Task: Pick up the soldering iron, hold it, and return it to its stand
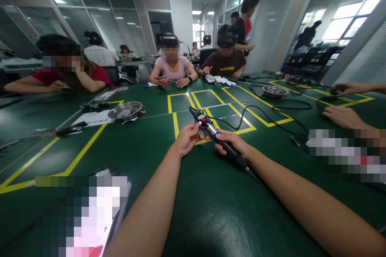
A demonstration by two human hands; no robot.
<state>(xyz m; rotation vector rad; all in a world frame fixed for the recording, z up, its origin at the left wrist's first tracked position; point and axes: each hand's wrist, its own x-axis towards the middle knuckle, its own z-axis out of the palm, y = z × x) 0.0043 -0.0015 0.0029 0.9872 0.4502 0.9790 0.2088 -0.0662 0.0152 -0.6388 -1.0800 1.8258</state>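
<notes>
In my head view, the work sits in mid-course: I have the tool (212, 131) up off the green table (211, 209), in front of me, its front pointing away and a little to the left. My right hand (233, 141) is wrapped around the dark handle behind the silvery barrel; my left hand (187, 139) has thumb and fingertips drawn close together at the clutter of small parts (202, 120) at the front, lightly pinching there. So the tool is picked up and gripped from both ends, which I'd count as done; what seems left is whatever handling those small parts need, and setting the tool down. Whether anything there is fastened or loose I cannot tell, as my fingers partly cover it. A black cable (252, 106) loops to the right of the tool. One steel bowl (128, 105) stands farther off to the left, another (275, 95) to the right, both well apart from my hands.
</notes>
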